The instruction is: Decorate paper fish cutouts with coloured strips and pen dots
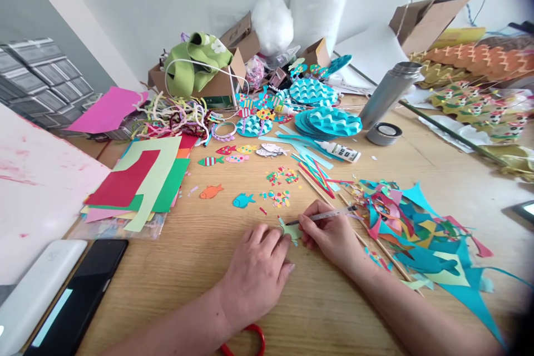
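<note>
One half-hidden paper fish [292, 231], left hand [255, 270], pen [323, 215]

No legible text, brand, number or sign is found. A printed label is seen on the glue bottle [342, 151] lying mid-table, but its print is too small to be read. A lit strip is shown on the phone [81, 289] at the near left; no characters can be made out on it.

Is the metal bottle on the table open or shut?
Open: the metal bottle has no cap on; a lid lies beside it.
</note>
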Tool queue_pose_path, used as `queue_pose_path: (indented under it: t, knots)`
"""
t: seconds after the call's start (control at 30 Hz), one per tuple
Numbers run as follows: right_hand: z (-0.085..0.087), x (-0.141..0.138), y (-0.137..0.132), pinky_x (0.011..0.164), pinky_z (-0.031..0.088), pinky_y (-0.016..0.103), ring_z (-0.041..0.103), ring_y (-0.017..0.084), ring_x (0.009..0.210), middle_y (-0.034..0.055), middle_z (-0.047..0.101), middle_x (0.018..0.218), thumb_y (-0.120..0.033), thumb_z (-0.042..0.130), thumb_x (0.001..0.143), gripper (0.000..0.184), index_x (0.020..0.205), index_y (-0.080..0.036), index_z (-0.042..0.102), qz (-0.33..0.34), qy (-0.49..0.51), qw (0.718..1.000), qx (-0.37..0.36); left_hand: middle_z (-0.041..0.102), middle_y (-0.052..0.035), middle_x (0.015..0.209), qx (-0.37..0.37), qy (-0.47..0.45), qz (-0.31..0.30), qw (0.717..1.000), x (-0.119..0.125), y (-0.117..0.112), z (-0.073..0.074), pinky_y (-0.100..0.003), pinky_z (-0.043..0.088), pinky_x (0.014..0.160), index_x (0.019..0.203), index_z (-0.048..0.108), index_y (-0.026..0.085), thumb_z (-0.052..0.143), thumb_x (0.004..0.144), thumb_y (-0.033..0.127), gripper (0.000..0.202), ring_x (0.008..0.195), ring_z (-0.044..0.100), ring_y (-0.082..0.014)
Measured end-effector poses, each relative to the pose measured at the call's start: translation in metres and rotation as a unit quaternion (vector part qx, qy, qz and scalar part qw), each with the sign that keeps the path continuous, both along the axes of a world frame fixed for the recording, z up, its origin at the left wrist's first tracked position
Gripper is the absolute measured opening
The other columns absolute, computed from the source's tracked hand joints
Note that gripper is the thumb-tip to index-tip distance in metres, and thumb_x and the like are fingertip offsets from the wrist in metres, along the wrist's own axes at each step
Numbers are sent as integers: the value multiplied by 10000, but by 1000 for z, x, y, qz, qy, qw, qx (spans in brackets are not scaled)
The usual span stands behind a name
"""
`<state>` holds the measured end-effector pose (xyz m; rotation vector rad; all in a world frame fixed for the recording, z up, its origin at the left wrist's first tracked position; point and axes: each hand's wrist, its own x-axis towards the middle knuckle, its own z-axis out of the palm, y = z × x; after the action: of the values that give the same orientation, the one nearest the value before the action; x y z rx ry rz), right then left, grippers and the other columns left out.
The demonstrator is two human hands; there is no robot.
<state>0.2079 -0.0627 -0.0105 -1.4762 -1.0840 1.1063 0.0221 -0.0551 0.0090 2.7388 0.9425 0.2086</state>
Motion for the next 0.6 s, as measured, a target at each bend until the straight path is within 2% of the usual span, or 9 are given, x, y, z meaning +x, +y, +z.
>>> queue_pose_path:
  t: [0.3, 0.6]
  knots:
    - [-1, 1, 0, 372, 401, 209, 518, 116, 382, -49, 570, 483, -413, 652, 774, 250, 702, -228, 500, 2, 4, 1000, 2, 539, -62, 1228, -6, -14, 7, 1000, -1, 0, -3, -433, 418, 979, 1257, 510, 208, 470, 929, 348, 359, 1119, 438, -251]
    - [-2, 0, 0, 374, 397, 205, 514, 113, 390, -52, 559, 493, -391, 663, 772, 244, 706, -225, 497, 0, 14, 1000, -1, 556, -60, 1197, -5, -7, 6, 1000, 0, 0, -1, -433, 416, 977, 1254, 514, 211, 477, 926, 348, 357, 1113, 441, -250]
